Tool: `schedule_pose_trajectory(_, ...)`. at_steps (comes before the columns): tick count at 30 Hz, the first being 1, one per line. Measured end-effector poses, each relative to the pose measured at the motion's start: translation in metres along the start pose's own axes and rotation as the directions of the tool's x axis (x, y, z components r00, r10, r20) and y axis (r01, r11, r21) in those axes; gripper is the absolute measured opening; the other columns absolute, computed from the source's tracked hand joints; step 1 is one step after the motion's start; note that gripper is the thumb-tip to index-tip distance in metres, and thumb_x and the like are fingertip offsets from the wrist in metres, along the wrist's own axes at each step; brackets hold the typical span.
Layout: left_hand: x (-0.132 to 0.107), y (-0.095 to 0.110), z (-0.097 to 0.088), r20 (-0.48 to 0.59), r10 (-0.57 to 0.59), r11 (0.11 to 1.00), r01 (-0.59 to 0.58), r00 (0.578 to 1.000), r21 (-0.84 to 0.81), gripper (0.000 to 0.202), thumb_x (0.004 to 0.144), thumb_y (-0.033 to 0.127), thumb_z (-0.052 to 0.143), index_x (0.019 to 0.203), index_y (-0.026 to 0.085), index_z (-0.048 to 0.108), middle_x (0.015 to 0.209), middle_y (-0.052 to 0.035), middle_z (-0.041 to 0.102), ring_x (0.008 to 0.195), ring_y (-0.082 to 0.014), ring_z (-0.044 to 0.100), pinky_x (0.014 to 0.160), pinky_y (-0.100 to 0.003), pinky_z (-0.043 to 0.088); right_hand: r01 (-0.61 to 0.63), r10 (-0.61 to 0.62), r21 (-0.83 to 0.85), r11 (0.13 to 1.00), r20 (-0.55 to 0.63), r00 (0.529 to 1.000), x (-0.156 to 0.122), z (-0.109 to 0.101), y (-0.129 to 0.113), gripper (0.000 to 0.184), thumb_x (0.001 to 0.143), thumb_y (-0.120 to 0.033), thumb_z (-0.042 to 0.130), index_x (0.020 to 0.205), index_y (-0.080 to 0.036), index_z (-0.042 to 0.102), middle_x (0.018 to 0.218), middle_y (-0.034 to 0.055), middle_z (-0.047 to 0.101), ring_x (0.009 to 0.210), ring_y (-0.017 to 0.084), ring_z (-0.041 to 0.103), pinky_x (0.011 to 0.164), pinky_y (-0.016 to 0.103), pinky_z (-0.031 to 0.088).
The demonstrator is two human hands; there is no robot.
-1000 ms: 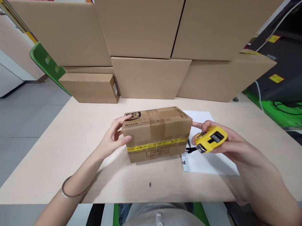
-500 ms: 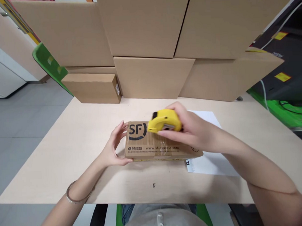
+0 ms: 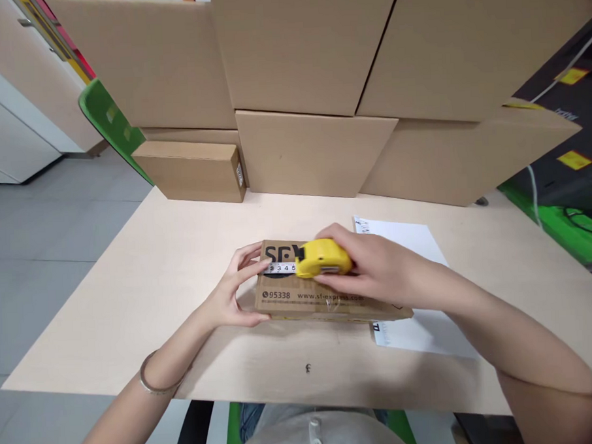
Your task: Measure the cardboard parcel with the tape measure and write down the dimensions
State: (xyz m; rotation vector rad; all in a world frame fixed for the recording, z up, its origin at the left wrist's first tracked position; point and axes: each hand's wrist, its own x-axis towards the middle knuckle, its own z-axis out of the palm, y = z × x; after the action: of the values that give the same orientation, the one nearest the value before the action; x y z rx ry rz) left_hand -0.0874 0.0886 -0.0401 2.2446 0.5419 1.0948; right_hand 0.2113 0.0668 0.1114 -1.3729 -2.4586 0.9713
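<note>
A small brown cardboard box [image 3: 290,306] printed with SF and a web address lies in front of me. My right hand [image 3: 376,263] grips a yellow tape measure [image 3: 322,257] over the box top. A short length of white blade [image 3: 281,268], with numbers up to 5 showing, runs left from its case across the print. With a finger on the blade's end, my left hand [image 3: 242,286] clasps the box's left end, thumb at the near edge. The right part of the box is partly hidden by my right hand.
White paper [image 3: 409,237] lies on the table [image 3: 179,253], partly under the box and my right arm. Behind stand a closed carton [image 3: 190,171] and large cardboard panels [image 3: 312,152]. A dark machine [image 3: 561,132] with a cable is at the right.
The blade now shows out of the tape measure, and a left finger has come onto its end. The case has come down nearer the box top. The whole view has shifted slightly.
</note>
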Motion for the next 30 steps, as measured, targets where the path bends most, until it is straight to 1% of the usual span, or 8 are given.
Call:
schedule_pose_trajectory(3, 0.003, 0.004, -0.001, 0.009, -0.009, 1.000, 0.009, 1.000, 0.000, 0.081, 0.078, 0.054, 0.081, 0.150, 0.042, 0.047, 0.154, -0.0127, 0.036, 0.146, -0.0428, 0.037, 0.112, -0.065, 0.043, -0.035, 0.039, 0.049, 0.998, -0.072, 0.997, -0.035, -0.009, 0.035, 0.034, 0.095, -0.052, 0.062, 0.117, -0.028, 0.054, 0.092, 0.0020, 0.069, 0.074, 0.022, 0.064, 0.063, 0.032, 0.047)
schedule_pose_trajectory(6, 0.003, 0.004, 0.000, 0.004, -0.011, 1.000, 0.011, 1.000, -0.006, 0.079, 0.079, 0.054, 0.080, 0.149, 0.040, 0.048, 0.153, -0.0135, 0.036, 0.145, -0.0434, 0.037, 0.111, -0.065, 0.044, -0.091, 0.101, 0.067, 0.994, -0.164, 0.981, -0.072, -0.018, 0.070, 0.032, 0.092, -0.053, 0.066, 0.112, -0.030, 0.058, 0.089, 0.0029, 0.067, 0.070, 0.022, 0.060, 0.060, 0.033, 0.048)
schedule_pose_trajectory(9, 0.003, 0.002, 0.000, -0.004, -0.014, 1.000, 0.014, 1.000, -0.001, 0.079, 0.078, 0.055, 0.080, 0.148, 0.040, 0.049, 0.152, -0.0135, 0.037, 0.144, -0.0437, 0.037, 0.111, -0.066, 0.044, -0.166, 0.186, 0.103, 0.981, -0.248, 0.951, -0.098, -0.022, 0.091, 0.031, 0.088, -0.052, 0.071, 0.108, -0.031, 0.062, 0.089, 0.0045, 0.067, 0.073, 0.024, 0.062, 0.059, 0.034, 0.050)
schedule_pose_trajectory(15, 0.005, 0.002, 0.000, -0.004, 0.000, 1.000, 0.000, 1.000, 0.027, 0.078, 0.079, 0.055, 0.079, 0.149, 0.041, 0.047, 0.154, -0.0130, 0.036, 0.144, -0.0424, 0.038, 0.113, -0.067, 0.041, -0.188, 0.243, 0.212, 0.959, -0.273, 0.931, -0.107, -0.011, 0.100, 0.030, 0.087, -0.053, 0.071, 0.101, -0.030, 0.061, 0.088, 0.0045, 0.065, 0.070, 0.022, 0.063, 0.054, 0.032, 0.051)
schedule_pose_trajectory(19, 0.004, 0.002, 0.001, -0.016, 0.007, 1.000, -0.007, 1.000, 0.019, 0.077, 0.079, 0.053, 0.079, 0.149, 0.040, 0.048, 0.154, -0.0138, 0.036, 0.144, -0.0433, 0.037, 0.113, -0.069, 0.040, -0.183, 0.217, 0.147, 0.972, -0.261, 0.941, -0.110, -0.014, 0.098, 0.028, 0.090, -0.051, 0.069, 0.105, -0.030, 0.061, 0.091, 0.0043, 0.067, 0.072, 0.022, 0.063, 0.057, 0.033, 0.049)
schedule_pose_trajectory(22, 0.002, 0.000, 0.001, -0.021, -0.002, 1.000, 0.002, 1.000, 0.010, 0.078, 0.079, 0.053, 0.079, 0.149, 0.041, 0.048, 0.155, -0.0131, 0.036, 0.145, -0.0429, 0.037, 0.114, -0.069, 0.038, -0.140, 0.152, 0.066, 0.988, -0.244, 0.958, -0.101, -0.022, 0.087, 0.028, 0.090, -0.050, 0.069, 0.108, -0.030, 0.061, 0.088, 0.0030, 0.067, 0.070, 0.022, 0.061, 0.058, 0.034, 0.046)
schedule_pose_trajectory(26, -0.003, -0.003, 0.002, -0.033, -0.032, 0.999, 0.032, 0.999, 0.014, 0.086, 0.076, 0.055, 0.081, 0.153, 0.043, 0.044, 0.158, -0.0118, 0.037, 0.148, -0.0424, 0.035, 0.116, -0.067, 0.035, -0.039, 0.040, 0.017, 0.999, -0.123, 0.992, -0.053, -0.021, 0.049, 0.029, 0.093, -0.052, 0.064, 0.110, -0.028, 0.060, 0.093, 0.0028, 0.072, 0.077, 0.024, 0.065, 0.066, 0.034, 0.046)
schedule_pose_trajectory(30, -0.010, -0.009, 0.006, -0.065, -0.138, 0.986, 0.131, 0.988, -0.099, 0.118, 0.068, 0.056, 0.087, 0.162, 0.044, 0.017, 0.161, -0.0129, 0.037, 0.147, -0.0413, 0.039, 0.116, -0.063, 0.038, 0.126, -0.128, -0.094, 0.988, -0.010, 0.992, 0.007, -0.004, 0.006, 0.034, 0.097, -0.051, 0.058, 0.119, -0.026, 0.055, 0.096, 0.0035, 0.074, 0.075, 0.023, 0.066, 0.064, 0.031, 0.041)
